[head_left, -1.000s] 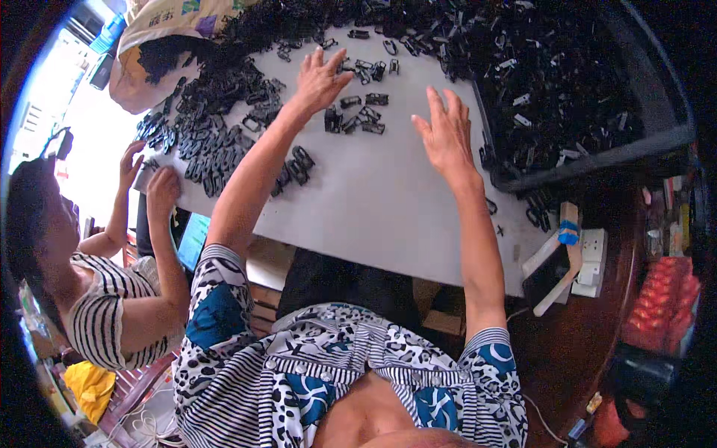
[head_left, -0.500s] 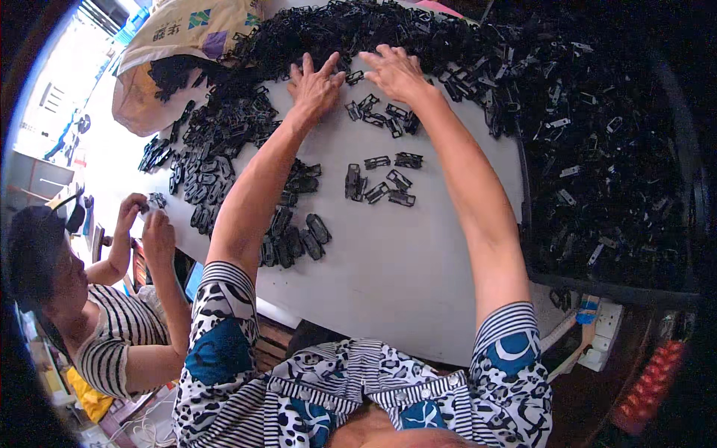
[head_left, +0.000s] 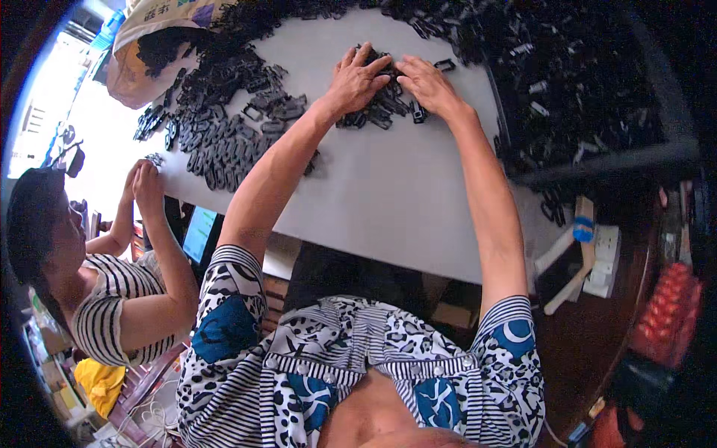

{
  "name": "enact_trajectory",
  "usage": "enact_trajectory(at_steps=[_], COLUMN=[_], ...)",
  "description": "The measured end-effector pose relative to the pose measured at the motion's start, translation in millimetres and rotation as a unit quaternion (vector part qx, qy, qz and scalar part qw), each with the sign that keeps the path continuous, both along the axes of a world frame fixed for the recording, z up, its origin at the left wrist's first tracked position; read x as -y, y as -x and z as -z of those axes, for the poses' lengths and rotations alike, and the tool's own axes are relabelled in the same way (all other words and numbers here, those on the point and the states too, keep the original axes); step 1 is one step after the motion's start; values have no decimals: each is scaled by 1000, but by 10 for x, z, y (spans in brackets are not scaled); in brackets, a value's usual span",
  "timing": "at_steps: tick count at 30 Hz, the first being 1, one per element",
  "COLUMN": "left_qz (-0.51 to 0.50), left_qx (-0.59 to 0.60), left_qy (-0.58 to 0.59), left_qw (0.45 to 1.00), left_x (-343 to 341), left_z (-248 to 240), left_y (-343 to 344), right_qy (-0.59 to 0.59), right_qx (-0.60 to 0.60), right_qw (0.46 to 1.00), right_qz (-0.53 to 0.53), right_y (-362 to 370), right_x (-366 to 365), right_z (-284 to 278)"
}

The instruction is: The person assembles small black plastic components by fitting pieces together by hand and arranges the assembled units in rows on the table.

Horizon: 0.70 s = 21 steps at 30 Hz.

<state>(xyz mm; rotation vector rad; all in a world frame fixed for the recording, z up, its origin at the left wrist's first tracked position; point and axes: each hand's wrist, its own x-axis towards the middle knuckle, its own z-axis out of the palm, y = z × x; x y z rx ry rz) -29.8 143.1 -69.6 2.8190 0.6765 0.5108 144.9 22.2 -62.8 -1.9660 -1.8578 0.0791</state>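
Observation:
A small cluster of black plastic clip-like parts [head_left: 379,113], oblong with open frames, lies on the white table [head_left: 373,194] in front of me. Over its left and far side rests my left hand [head_left: 358,84], fingers stretched and spread across the pieces. My right hand [head_left: 431,88] reaches in from the other side, its extended fingertips at the cluster's edge. One loose part [head_left: 417,112] sits just below the right hand and another [head_left: 445,65] beyond it. Neither hand is closed around a piece; some parts under the fingers are hidden.
Many similar parts [head_left: 216,145] lie in rows and heaps at the left. A sack [head_left: 142,71] spills more at the far left. A dark, part-filled tray [head_left: 590,160] borders the right. Another person [head_left: 123,299] in a striped top works at the left edge.
Both hands have come toward me from the far heap, bringing loose parts together with those mid-table. The view has shifted, showing more of the near table edge.

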Motion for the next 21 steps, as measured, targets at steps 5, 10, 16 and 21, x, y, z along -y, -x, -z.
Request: enact_trajectory(at_steps=[5, 10, 16, 21], left_qz=[46, 81, 59, 124], left_qx=[21, 107, 109, 83], left_qy=[6, -18, 28, 5], left_qw=[999, 991, 992, 989], left_x=[688, 812, 1481, 1898], left_z=[-26, -234, -515, -427], left_y=[43, 275, 961, 925], right_qy=[-43, -179, -81, -91], right_qx=[8, -66, -127, -100], right_qw=[999, 981, 968, 968], right_qz=[28, 36, 202, 211], right_y=[224, 424, 755, 911], right_x=[729, 1341, 2245, 1933], right_z=[-49, -446, -566, -446])
